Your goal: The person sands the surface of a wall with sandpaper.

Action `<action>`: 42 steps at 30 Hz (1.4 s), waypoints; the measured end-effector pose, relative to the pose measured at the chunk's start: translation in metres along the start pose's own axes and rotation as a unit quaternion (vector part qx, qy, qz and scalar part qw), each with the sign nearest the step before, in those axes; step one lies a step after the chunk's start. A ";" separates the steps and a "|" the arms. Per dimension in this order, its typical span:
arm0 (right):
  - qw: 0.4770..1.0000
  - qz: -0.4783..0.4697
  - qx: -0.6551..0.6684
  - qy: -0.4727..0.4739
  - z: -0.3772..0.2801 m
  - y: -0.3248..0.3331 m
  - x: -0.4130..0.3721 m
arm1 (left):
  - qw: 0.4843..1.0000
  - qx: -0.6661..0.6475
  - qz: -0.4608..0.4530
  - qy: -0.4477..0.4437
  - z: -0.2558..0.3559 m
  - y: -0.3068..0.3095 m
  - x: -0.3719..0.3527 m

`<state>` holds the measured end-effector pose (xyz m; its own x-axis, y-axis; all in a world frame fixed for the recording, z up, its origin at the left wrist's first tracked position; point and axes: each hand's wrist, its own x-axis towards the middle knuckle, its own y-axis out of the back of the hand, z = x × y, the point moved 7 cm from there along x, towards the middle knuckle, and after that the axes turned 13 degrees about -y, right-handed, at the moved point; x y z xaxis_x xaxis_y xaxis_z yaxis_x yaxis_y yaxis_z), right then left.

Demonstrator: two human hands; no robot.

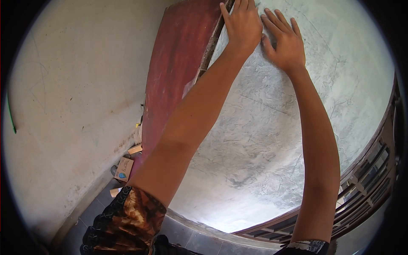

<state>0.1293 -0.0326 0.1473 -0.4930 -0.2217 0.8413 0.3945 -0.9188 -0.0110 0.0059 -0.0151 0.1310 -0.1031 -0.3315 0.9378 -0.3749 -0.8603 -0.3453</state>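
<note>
My left hand (pixel 244 27) is raised high, its back towards me and its outer finger spread away from the others. It lies against the upper left edge of a grey-white mottled wall surface (pixel 259 127), with some fingertips at the top of the view. Close by on the right, my right hand (pixel 287 44) rests flat on the same surface, fingers stretched out and thumb apart. Nothing shows in either hand, though both palms are hidden. Fine crease-like lines run across the surface. A dark red panel (pixel 178 59) stands just left of it, bordered by a rough, dark edge.
A plain, stained wall (pixel 76 85) fills the left side, with a thin green strip (pixel 11 114) on it. A small cardboard box (pixel 124 169) sits on the floor in the corner. Dark window grilles (pixel 365 187) curve along the lower right. Grey tiles (pixel 204 243) cover the floor.
</note>
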 end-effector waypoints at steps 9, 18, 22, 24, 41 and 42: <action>1.000 -0.012 0.000 -0.002 0.001 -0.001 0.001 | 0.997 0.054 0.018 -0.051 0.011 0.024 -0.053; 0.999 0.002 -0.042 -0.023 0.001 -0.005 0.001 | 0.997 0.036 0.038 -0.063 0.011 0.026 -0.056; 0.998 -0.002 -0.054 -0.036 0.003 -0.008 0.001 | 0.995 0.035 0.030 -0.093 0.003 0.014 -0.024; 0.996 0.005 -0.073 -0.041 0.002 -0.007 0.001 | 0.995 0.015 0.052 -0.080 0.000 0.012 0.011; 0.998 0.019 -0.028 -0.053 0.007 -0.003 -0.002 | 0.996 0.029 0.010 -0.079 0.021 0.020 -0.060; 0.998 0.021 -0.027 -0.056 0.006 -0.002 0.000 | 0.995 0.032 0.014 -0.096 0.022 0.025 -0.063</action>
<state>0.1331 -0.0288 0.1501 -0.3864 -0.2259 0.8942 0.3695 -0.9262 -0.0743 0.0234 -0.0237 0.0623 0.0675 -0.4180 0.9059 -0.3138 -0.8708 -0.3784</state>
